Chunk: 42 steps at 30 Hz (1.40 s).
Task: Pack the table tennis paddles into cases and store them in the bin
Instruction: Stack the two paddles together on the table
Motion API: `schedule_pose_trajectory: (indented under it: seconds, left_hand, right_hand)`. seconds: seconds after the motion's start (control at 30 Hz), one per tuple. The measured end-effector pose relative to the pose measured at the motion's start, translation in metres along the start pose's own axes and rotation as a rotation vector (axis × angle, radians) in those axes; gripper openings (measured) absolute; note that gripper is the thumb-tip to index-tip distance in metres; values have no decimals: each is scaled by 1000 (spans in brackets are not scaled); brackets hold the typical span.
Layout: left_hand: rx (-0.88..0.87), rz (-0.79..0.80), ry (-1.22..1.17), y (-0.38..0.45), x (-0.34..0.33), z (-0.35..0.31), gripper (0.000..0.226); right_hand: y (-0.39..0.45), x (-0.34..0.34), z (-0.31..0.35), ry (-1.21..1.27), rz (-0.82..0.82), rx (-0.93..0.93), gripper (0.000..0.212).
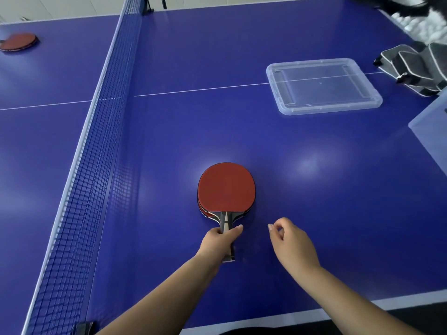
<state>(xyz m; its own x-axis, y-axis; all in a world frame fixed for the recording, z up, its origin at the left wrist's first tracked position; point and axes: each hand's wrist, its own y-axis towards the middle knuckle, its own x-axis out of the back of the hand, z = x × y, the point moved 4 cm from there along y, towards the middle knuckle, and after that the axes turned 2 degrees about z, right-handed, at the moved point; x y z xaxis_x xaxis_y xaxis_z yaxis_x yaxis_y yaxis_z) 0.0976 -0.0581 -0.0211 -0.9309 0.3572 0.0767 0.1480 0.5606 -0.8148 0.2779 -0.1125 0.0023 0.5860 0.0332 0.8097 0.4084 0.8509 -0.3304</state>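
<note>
far left beyond the net (96, 131), a spare paddle (18, 41) lies flat. nearer, stacked paddles (226, 187) are held by the handle in the left hand (221, 243), fingers wrapped round it, likely for lifting. the right hand (291, 240) hovers just beside, loosely curled, holding nothing. open table leads to the lid (324, 85), cases (416, 68) and bin (430, 139) at the right edge.

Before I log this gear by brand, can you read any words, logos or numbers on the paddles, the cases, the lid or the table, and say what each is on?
No text can be read anywhere.
Near paddles, handle gripped by the left hand: plain red rubber, no legible mark.
Far paddle beyond the net: too blurred to tell.
Clear lid: nothing printed shows.
Grey cases: stripes only, no label visible.
</note>
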Motion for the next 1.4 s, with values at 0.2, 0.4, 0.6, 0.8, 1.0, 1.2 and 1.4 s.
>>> schedule_pose_trajectory:
  seconds: [0.2,0.4,0.6,0.8,1.0,1.2,1.4]
  left_hand:
    - [-59,-133,-19,-2,5,0,22]
    - [-51,-246,-191,6,55,-6,25]
    - [-42,-352,-15,12,118,-11,21]
    - [-52,-511,473,7,124,-8,10]
    - [-12,-626,523,11,115,-3,34]
    - [-3,-641,559,4,112,-2,53]
    - [-219,-763,753,-22,96,-13,85]
  right_hand:
    - [-3,2,-9,-21,19,-7,22]
    - [-2,0,-13,-49,41,-8,22]
    - [-2,-8,-9,-56,49,-7,24]
    - [-3,-12,-1,-88,59,6,24]
    - [-7,-13,1,-103,58,21,24]
    - [-15,-8,-10,-107,51,40,19]
    - [-23,5,-37,-51,51,71,22]
